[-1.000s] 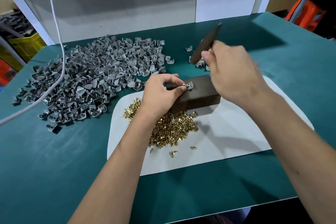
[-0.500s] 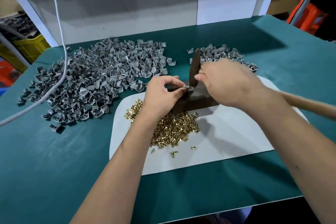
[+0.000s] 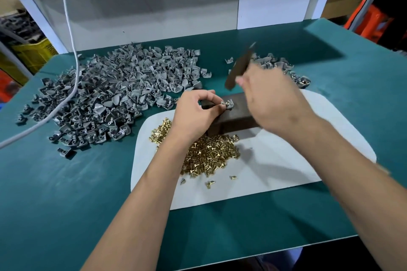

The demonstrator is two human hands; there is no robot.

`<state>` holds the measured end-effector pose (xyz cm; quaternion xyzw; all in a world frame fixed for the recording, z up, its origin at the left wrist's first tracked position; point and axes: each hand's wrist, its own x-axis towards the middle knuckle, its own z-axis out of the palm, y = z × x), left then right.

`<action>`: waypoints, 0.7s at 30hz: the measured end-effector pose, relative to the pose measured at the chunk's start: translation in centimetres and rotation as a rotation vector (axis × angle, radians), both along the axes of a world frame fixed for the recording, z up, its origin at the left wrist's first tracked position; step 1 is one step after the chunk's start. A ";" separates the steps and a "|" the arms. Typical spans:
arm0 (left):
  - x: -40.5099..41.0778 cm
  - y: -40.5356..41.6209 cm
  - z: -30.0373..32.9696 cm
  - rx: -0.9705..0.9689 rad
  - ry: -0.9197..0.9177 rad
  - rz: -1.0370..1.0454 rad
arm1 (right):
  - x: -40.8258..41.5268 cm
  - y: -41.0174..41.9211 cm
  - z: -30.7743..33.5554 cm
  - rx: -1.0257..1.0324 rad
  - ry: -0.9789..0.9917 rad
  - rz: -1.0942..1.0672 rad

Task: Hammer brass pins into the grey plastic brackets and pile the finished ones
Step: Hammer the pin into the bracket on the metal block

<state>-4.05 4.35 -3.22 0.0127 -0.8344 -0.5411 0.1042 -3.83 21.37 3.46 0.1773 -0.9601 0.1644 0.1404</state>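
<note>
the left hand pinches one bracket between thumb and fingertips and steadies it on the top face of the block. a brass pin appears to sit in the bracket, but it is too small to confirm.

the right hand is curled around the hammer, with the dark head raised above and just behind the block. the hand and hammer are motion-blurred, so exact finger placement cannot be told.

key relation: the bracket lies below and slightly toward the person from the hammer head, nearly in line with it. the head's long axis tilts up and away to the right. the likely next move is a short downward stroke onto the pin. the left fingertips lie just beside the strike point, which is the main hazard.

the right hand is nearer the strike point from above, while the left hand is already in contact with the bracket.

supply and output:
- loose pins lie on the white mat, touching the near side of the block.
- unworked brackets form a large heap to the left on the green table.
- a smaller pile, judged to be the finished ones, lies behind the right hand.

no brands, labels or readable writing are visible.
</note>
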 end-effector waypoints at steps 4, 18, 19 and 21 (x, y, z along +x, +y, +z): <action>0.2 0.1 0.0 0.015 -0.016 0.011 | -0.5 0.5 0.7 0.258 -0.128 0.033; 0.2 0.1 0.4 -0.003 -0.023 0.005 | -1.6 0.5 0.8 -0.010 0.060 -0.013; 0.2 0.1 0.3 0.002 -0.022 0.005 | -1.6 0.0 0.3 0.024 0.043 0.007; 0.4 0.1 0.2 0.027 -0.028 0.012 | -1.6 -0.4 -1.1 0.215 -0.111 0.071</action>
